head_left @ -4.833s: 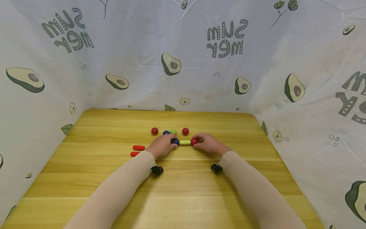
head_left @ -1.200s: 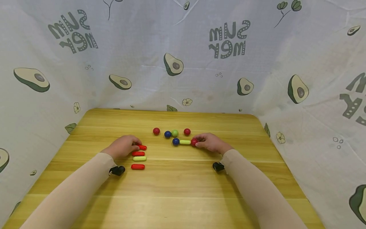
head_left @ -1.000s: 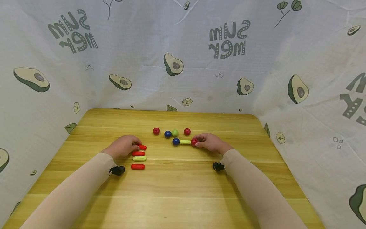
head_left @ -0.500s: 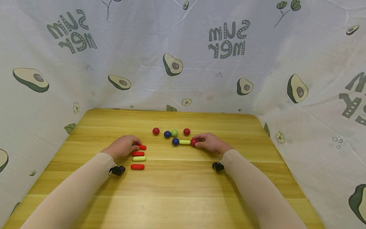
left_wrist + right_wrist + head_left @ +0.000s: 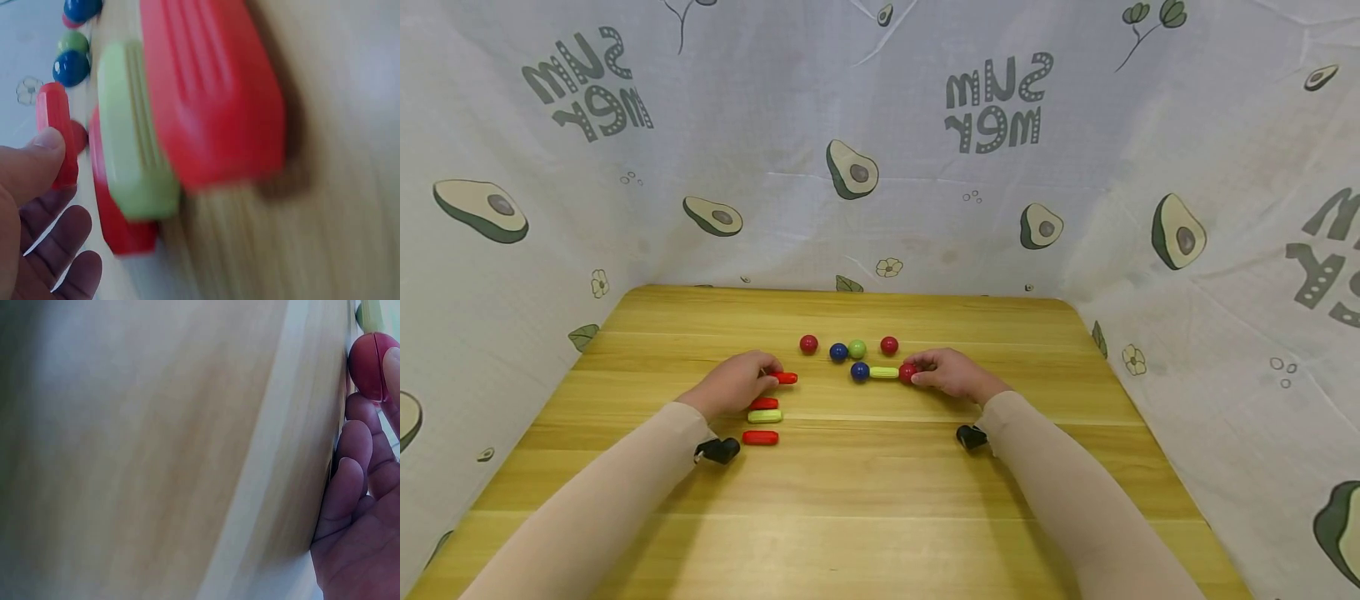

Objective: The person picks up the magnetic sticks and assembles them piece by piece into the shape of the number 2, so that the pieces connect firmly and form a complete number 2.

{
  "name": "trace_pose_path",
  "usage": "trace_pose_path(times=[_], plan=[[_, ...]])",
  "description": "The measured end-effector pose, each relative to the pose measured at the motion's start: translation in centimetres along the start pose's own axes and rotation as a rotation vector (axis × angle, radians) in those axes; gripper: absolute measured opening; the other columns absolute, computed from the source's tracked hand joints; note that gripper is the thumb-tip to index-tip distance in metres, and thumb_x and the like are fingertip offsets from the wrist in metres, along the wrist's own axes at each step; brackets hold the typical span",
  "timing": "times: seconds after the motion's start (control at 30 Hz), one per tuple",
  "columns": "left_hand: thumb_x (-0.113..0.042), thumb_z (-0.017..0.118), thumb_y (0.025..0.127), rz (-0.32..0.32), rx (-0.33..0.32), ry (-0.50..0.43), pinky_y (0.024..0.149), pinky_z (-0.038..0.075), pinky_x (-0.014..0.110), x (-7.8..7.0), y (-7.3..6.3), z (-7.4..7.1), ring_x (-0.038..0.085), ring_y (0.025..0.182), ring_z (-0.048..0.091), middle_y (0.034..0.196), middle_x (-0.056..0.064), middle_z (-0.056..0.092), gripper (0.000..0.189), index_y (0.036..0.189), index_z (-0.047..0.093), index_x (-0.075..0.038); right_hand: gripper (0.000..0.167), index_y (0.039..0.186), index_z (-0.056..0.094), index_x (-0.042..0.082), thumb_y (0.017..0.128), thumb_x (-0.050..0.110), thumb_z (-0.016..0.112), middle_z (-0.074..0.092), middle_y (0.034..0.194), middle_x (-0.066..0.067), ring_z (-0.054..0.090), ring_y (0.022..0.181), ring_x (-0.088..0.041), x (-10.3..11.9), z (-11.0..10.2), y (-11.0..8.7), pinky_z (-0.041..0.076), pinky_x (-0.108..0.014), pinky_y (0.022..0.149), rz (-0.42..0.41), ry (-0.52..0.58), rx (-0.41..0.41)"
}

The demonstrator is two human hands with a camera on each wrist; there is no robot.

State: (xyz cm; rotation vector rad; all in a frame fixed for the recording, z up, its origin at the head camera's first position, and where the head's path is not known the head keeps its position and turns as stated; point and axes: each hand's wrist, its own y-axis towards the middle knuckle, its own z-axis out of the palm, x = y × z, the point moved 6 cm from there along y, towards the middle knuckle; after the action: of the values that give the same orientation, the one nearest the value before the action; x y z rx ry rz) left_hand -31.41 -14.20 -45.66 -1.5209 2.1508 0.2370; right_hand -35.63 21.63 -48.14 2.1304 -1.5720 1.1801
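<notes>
The left hand [image 5: 737,383] pinches a red, ridged, plastic-looking rod [image 5: 786,378] between thumb and fingers; in the head view its left end is hidden under the fingertips, and whether it touches the table is hard to tell. The right hand [image 5: 951,375] pinches a glossy dark-red ball [image 5: 907,373], its thumb covering part of the surface; the right wrist view cuts this hand off at the right and bottom edges. In line with that ball lie a yellow-green ridged rod [image 5: 883,373] and a glossy dark-blue ball [image 5: 860,372] at its far end; how the pieces join cannot be made out. Below the left hand lie an upper red rod [image 5: 763,404], a pale yellow-green rod [image 5: 765,417] just beside it, and a lower red rod [image 5: 761,437] slightly apart. In the left wrist view the lower red rod looms blurred, cut off by the top edge, and the pale yellow-green rod hides much of the upper red rod. Behind the joined line sit a left red ball [image 5: 808,344], a second blue ball [image 5: 838,352] beside a light-green ball [image 5: 857,349], and a right red ball [image 5: 889,345]. Beyond the wooden table [image 5: 880,500] hangs white avocado-print cloth [image 5: 917,208].
</notes>
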Motion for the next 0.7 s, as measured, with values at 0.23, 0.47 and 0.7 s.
trace_pose_path(times=[0.23,0.47,0.7], plan=[[-0.022,0.065,0.106,-0.004,-0.019,-0.030,0.089,0.052,0.039,-2.1,0.1,0.5,0.022,0.094,0.059,0.120,0.007,0.069,0.025,0.127,0.070,-0.010,0.038,0.139,0.067,0.010,0.103,0.023,0.070,0.068,0.127,-0.011,0.059,0.115,-0.026,0.1,0.0,-0.1,0.046,-0.049,0.112,0.000,0.001,0.002],[-0.023,0.066,0.106,0.014,-0.020,-0.073,0.084,0.050,0.036,-3.9,0.2,1.3,0.019,0.085,0.058,0.105,0.003,0.068,0.019,0.121,0.070,-0.012,0.040,0.141,0.066,0.011,0.103,0.023,0.070,0.067,0.129,-0.011,0.059,0.116,-0.027,0.2,-0.1,-0.2,0.045,-0.050,0.113,0.013,-0.004,0.003],[-0.023,0.067,0.105,0.043,-0.026,-0.085,0.091,0.053,0.040,-5.6,0.7,2.9,0.020,0.093,0.059,0.110,0.004,0.070,0.022,0.122,0.071,-0.010,0.041,0.141,0.066,0.010,0.103,0.023,0.070,0.067,0.130,-0.012,0.058,0.116,-0.026,0.2,0.0,-0.2,0.045,-0.049,0.114,0.009,0.009,0.001]])
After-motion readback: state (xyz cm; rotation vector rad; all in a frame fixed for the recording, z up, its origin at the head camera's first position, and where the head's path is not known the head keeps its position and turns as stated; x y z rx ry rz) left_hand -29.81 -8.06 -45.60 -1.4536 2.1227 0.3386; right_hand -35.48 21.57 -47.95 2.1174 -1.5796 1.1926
